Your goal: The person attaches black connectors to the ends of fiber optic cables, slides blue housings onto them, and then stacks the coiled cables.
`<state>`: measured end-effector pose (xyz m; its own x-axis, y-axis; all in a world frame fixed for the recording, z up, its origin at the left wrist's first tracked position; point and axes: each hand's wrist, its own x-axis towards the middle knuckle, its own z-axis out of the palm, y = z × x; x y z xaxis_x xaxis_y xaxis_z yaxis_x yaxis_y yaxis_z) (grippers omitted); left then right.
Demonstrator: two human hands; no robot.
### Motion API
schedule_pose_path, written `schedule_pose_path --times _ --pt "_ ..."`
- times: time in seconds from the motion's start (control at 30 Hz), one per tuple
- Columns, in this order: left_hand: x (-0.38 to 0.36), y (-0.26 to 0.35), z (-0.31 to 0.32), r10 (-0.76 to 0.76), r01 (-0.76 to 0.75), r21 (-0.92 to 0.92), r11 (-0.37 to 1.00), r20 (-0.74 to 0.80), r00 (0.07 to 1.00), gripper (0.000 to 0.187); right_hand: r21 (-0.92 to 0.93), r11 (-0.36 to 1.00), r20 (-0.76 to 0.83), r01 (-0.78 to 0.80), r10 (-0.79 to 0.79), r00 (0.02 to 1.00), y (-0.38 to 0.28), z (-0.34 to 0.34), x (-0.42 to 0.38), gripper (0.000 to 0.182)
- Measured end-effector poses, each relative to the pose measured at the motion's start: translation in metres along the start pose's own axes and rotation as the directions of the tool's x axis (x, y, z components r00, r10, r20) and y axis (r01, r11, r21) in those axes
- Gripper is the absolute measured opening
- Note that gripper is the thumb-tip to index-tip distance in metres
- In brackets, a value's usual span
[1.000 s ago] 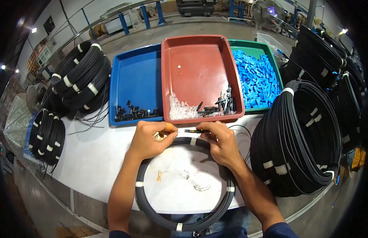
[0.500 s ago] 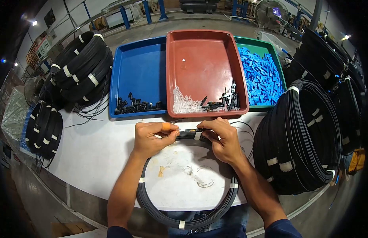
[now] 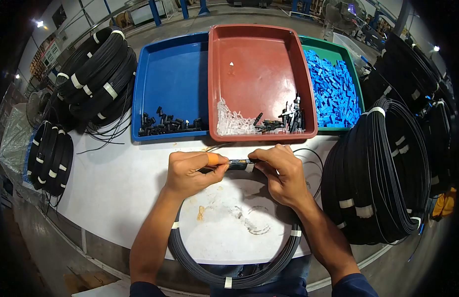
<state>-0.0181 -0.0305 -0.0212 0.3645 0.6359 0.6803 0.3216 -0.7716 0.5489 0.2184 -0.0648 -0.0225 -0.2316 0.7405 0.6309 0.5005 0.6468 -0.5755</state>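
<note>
My right hand [image 3: 285,173] pinches a slim black fibre-optic cable connector [image 3: 239,162] by its right end, holding it roughly level. At the connector's left end, my left hand [image 3: 190,171] has thumb and forefinger closed on a small clear plastic piece, mostly hidden by the fingertips; orange tape wraps the forefinger. Both hands are over the far side of a black cable coil [image 3: 188,257], bound with white tape, which rests partly on the white table [image 3: 115,198] and overhangs its front edge. A thin cable loop [image 3: 320,166] curves out beyond my right hand.
Behind the hands stand a blue tray [image 3: 172,74] with black parts, a red tray [image 3: 254,54] with clear and black pieces, and a green tray [image 3: 333,47] of blue connector parts. Large black cable coils rise at left [image 3: 98,79] and right [image 3: 378,173].
My left hand has moved slightly right, closing the gap between its small clear piece and the connector. The view has shifted a little, so the trays sit higher.
</note>
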Motion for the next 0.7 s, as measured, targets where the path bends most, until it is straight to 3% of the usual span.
schedule_pose_path --times 0.63,0.7 --pt "-0.0012 0.0029 -0.0015 0.024 -0.026 0.053 0.998 0.037 0.999 0.013 -0.053 0.997 0.037 0.048 -0.046 0.998 0.0004 0.0002 -0.0018 0.030" --pt "-0.0015 0.0047 -0.0030 -0.034 0.033 0.031 0.999 0.042 0.999 0.013 -0.039 0.999 0.022 0.037 -0.036 0.999 0.0001 0.0003 -0.0015 0.029"
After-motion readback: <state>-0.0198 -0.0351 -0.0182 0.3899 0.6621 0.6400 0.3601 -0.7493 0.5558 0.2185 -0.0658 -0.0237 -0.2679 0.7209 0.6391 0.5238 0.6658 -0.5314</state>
